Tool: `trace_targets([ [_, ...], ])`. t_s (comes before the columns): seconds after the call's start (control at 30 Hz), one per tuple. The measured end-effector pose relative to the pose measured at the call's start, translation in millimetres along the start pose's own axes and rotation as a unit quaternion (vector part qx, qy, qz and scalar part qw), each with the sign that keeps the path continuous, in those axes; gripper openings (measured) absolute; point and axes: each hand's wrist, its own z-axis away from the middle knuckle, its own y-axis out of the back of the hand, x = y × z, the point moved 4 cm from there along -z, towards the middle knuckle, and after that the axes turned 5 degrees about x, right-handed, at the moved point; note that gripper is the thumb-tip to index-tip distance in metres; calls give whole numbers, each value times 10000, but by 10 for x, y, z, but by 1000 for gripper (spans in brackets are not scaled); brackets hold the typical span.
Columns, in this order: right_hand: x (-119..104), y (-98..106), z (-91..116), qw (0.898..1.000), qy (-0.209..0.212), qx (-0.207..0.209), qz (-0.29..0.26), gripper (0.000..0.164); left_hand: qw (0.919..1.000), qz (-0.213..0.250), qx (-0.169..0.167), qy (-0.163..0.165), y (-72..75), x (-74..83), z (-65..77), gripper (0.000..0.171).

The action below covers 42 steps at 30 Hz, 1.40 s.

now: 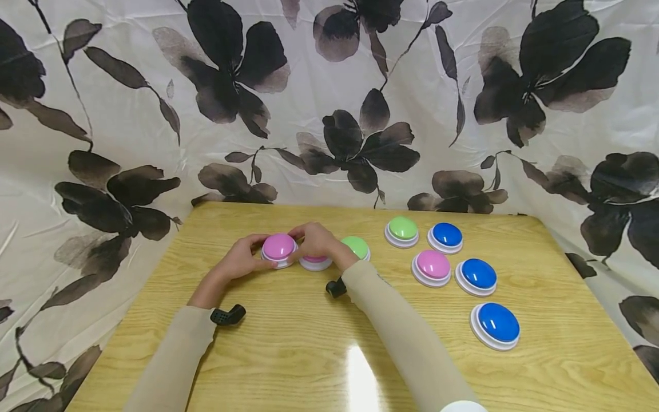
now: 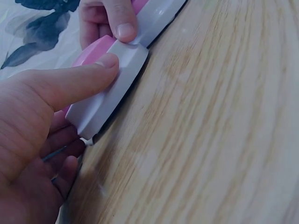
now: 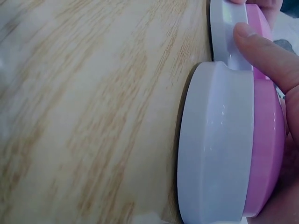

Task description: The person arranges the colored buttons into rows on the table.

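My left hand point(image 1: 243, 258) grips the left side of a domed pink push button point(image 1: 278, 246) with a white base, thumb at the front of the base. From the other side my right hand point(image 1: 314, 240) holds the same button, its thumb on the base's edge in the left wrist view. A second pink button point(image 3: 217, 144) sits right beside it, its base close against the first one's. In the head view my right hand covers part of that second button. The first button's base point(image 2: 112, 93) lies at the tabletop.
A green button point(image 1: 356, 246) stands right of the second pink one, partly behind my right wrist. Farther right on the wooden table point(image 1: 288, 343) are another green button point(image 1: 403, 228), a pink button point(image 1: 433, 264) and three blue buttons point(image 1: 498, 322). Floral fabric point(image 1: 350, 143) hangs behind.
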Motion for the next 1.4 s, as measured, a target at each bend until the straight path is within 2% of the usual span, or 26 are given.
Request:
trace_targets([
  [0.47, -38, 19, -16, 10000, 28, -41, 75, 67, 9996, -168, -101, 183, 22, 39, 10, 82],
  [0.7, -39, 22, -13, 9996, 60, -60, 253, 67, 9996, -199, -128, 178, 28, 86, 22, 82],
  [1.07, -58, 45, -9, 9997, 90, -105, 223, 70, 9996, -211, -153, 121, 44, 78, 8, 83],
  [1.23, -56, 62, 0, 9989, 61, -93, 459, 71, 9998, -154, -145, 65, 14, 64, -18, 83],
  [1.4, -134, 136, 61, 9933, 244, -208, 1111, 69, 9994, -86, -314, 138, -3, 53, 32, 88],
])
